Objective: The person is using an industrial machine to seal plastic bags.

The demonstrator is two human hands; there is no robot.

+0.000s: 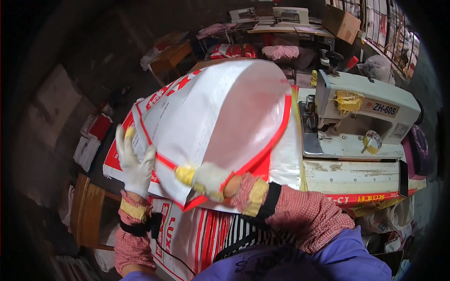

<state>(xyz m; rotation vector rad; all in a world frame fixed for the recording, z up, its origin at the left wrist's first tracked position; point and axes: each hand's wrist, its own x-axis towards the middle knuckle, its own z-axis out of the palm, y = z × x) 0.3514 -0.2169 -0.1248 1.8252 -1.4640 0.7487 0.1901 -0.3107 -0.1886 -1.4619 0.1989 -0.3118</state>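
Note:
A large white woven sack (pixel 183 117) with red print and a red-edged mouth lies in front of me, its mouth gaping to the right. My left hand (pixel 134 164), in a white glove, is at the sack's left edge with its fingers spread and the thumb against the red border. My right hand (pixel 206 179), gloved with yellow-wrapped fingertips, reaches in from the right across the near rim. Its fingers are pressed together on the sack's red edge; part of the grip is hidden and slightly blurred.
A white industrial sewing machine (pixel 368 110) stands at right, with a tape roll (pixel 372 141) on it. More printed sacks (pixel 180 236) hang by my lap. A wooden stool (pixel 89 213) is at left. Farther back are a wooden table (pixel 174 56) and a cardboard box (pixel 341 23).

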